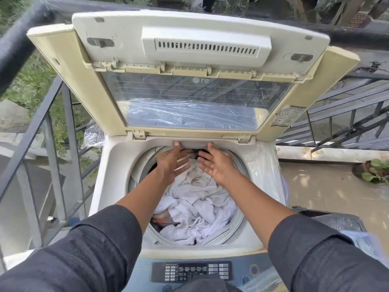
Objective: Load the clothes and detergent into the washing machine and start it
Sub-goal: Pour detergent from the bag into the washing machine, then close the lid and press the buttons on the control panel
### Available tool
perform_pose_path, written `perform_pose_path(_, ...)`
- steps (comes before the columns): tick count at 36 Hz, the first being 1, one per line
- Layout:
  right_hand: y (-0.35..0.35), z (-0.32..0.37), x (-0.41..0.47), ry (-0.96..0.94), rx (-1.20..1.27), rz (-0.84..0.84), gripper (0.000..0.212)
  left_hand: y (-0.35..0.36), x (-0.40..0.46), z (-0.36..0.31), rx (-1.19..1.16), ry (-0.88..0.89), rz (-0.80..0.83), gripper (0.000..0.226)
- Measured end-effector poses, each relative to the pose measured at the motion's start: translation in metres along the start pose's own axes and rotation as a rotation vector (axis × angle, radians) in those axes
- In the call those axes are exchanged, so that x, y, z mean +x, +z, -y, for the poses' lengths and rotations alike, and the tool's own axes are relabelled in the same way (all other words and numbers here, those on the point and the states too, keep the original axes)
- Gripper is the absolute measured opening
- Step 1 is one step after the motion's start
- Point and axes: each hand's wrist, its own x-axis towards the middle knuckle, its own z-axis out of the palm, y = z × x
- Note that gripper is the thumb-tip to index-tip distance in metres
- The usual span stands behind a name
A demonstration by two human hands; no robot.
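Observation:
A top-loading washing machine stands in front of me with its folding lid raised upright. White clothes fill the drum, with a bit of orange cloth at the left. My left hand and my right hand reach over the far side of the drum, palms facing each other and fingers straight. Both thumbs touch the small drawer front at the back rim. Neither hand holds anything. The control panel with buttons lies at the near edge. No detergent container is in view.
A dark metal railing runs along the left and behind the machine. Clear plastic wrap hangs on the machine's right side. A potted plant sits on the tiled floor at the right. A dark covered object stands right of the machine.

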Motion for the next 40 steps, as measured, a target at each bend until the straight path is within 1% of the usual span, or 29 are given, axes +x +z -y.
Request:
perform_pose_path(2,-0.003,0.001,-0.003,0.009,-0.033,0.011,0.030,-0.002,-0.003,0.002,0.070,0.006,0.010,0.035)
perform_pose_path(4,-0.005,0.001,-0.006,0.008,-0.066,0.020,0.031,-0.004,-0.008,0.004,0.124,0.012,0.033,0.030)
perform_pose_path(9,-0.007,0.002,-0.023,-0.029,-0.162,0.054,0.031,-0.004,-0.024,0.010,0.201,0.059,0.029,0.038)
perform_pose_path(12,-0.007,0.002,-0.036,-0.082,-0.250,0.062,0.024,-0.004,-0.036,0.013,0.282,0.118,0.023,0.035)
perform_pose_path(15,-0.005,0.001,-0.051,-0.192,-0.366,0.057,0.014,-0.004,-0.047,0.012,0.403,0.227,0.007,0.029)
perform_pose_path(17,-0.001,0.003,-0.062,-0.297,-0.472,0.039,0.008,-0.004,-0.058,0.009,0.458,0.304,-0.006,0.026)
perform_pose_path(19,0.003,0.007,-0.074,-0.422,-0.587,0.002,0.010,-0.005,-0.072,0.004,0.520,0.399,-0.013,0.024)
perform_pose_path(22,0.007,0.018,-0.094,-0.684,-0.779,-0.045,0.010,-0.007,-0.098,-0.009,0.681,0.601,-0.019,0.021)
perform_pose_path(24,0.010,0.028,-0.111,-0.849,-0.896,-0.089,0.005,-0.006,-0.115,-0.018,0.745,0.705,-0.026,0.022)
perform_pose_path(25,0.013,0.034,-0.121,-0.920,-0.930,-0.111,0.009,-0.005,-0.123,-0.023,0.775,0.756,-0.041,0.024)
perform_pose_path(27,0.020,0.047,-0.140,-1.032,-0.977,-0.142,0.021,0.000,-0.139,-0.036,0.829,0.860,-0.073,0.025)
perform_pose_path(30,0.030,0.066,-0.166,-1.188,-1.051,-0.208,0.026,0.013,-0.161,-0.058,0.886,1.028,-0.124,0.023)
perform_pose_path(33,0.039,0.085,-0.191,-1.371,-1.068,-0.255,0.027,0.026,-0.182,-0.083,0.894,1.175,-0.140,0.022)
perform_pose_path(36,0.047,0.107,-0.212,-1.583,-1.077,-0.361,0.024,0.039,-0.201,-0.110,0.933,1.343,-0.163,0.021)
perform_pose_path(38,0.053,0.122,-0.221,-1.686,-1.078,-0.433,0.023,0.049,-0.211,-0.128,0.969,1.482,-0.212,0.019)
perform_pose_path(40,0.057,0.139,-0.223,-1.761,-1.090,-0.518,0.024,0.058,-0.215,-0.146,1.004,1.602,-0.310,0.017)
